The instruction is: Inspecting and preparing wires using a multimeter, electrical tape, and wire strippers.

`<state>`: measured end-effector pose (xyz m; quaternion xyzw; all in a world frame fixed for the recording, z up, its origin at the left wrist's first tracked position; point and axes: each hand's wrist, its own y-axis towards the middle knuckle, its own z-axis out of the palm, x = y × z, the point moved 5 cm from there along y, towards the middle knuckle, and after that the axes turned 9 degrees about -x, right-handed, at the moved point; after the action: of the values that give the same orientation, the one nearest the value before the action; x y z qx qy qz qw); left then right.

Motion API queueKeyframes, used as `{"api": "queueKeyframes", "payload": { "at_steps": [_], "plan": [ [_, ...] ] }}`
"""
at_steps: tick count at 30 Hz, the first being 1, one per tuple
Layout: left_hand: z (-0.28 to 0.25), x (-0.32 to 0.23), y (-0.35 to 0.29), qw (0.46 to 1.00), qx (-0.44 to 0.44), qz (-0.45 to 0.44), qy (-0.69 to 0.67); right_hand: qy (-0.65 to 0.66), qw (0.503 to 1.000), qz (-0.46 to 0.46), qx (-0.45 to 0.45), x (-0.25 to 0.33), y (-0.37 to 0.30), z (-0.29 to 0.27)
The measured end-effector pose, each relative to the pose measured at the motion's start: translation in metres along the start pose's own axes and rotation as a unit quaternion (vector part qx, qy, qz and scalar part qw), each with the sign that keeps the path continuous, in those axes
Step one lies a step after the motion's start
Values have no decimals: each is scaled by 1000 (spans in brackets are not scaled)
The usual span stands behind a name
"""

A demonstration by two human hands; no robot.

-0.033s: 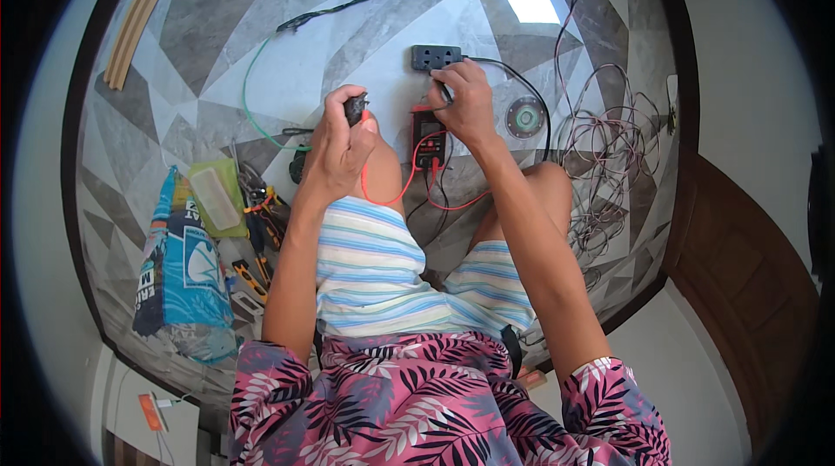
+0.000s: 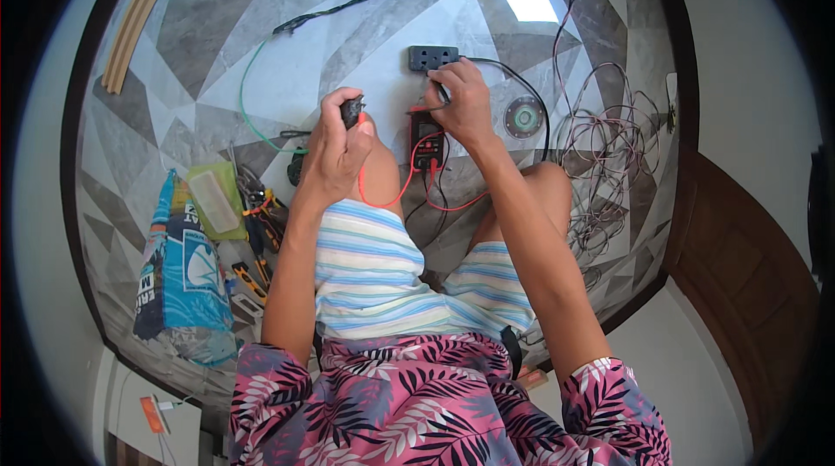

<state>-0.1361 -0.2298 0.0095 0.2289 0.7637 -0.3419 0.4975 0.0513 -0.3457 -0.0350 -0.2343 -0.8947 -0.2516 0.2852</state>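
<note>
While both hands are busy w/ small parts, they're well apart: L hand [image 2: 339, 148] is clamped on a black plug [image 2: 350, 110] plus a red probe [image 2: 361, 120]; R hand [image 2: 467, 105] pinches a black probe [image 2: 444, 93], aimed up at the socket block [image 2: 433, 57], upper center. Can't tell if its tip makes contact. Meter [image 2: 427, 148] lies on the floor [image 2: 365, 48] mid-frame, btwn the forearms, red lead [image 2: 383, 206] looping out toward L hand. Step in hand looks like probing w/ the meter leads; next move prob. calls for steady tips on metal, then a glance at the display, unreadable from here. Further out: round disc [image 2: 524, 117] just R of R hand, wire tangle [image 2: 600, 135] at right, hand tools [image 2: 268, 215] and blue bag [image 2: 187, 266] lower left. Text: bag has big white lettering + emblem, not upright; meter markings too small.
</note>
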Motion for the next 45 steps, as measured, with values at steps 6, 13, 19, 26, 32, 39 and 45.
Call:
{"api": "queueKeyframes", "payload": {
  "at_steps": [6, 13, 19, 26, 32, 39, 45],
  "plan": [
    [3, 1, 1, 1000, -7, 18, 4, 16, 999, -3, -31, -5, -7, -6],
    [6, 5, 3, 999, 18, -34, 33, 69, 996, 1, -56, -17, -10, 2],
    [12, 6, 3, 996, 41, -78, 25, 54, 998, -1, -35, -18, -8, 5],
    [14, 4, 2, 996, 40, -75, 41, 34, 999, 26, -26, -18, -9, 9],
    [11, 4, 4, 997, 18, -45, 59, 29, 999, 32, -22, -16, -9, 11],
    [10, 4, 4, 998, -3, 7, 69, 6, 999, 22, -23, -14, -6, 14],
    [9, -1, 4, 998, 7, 3, 68, 4, 1000, 11, -24, -14, -4, 14]
  ]
}}
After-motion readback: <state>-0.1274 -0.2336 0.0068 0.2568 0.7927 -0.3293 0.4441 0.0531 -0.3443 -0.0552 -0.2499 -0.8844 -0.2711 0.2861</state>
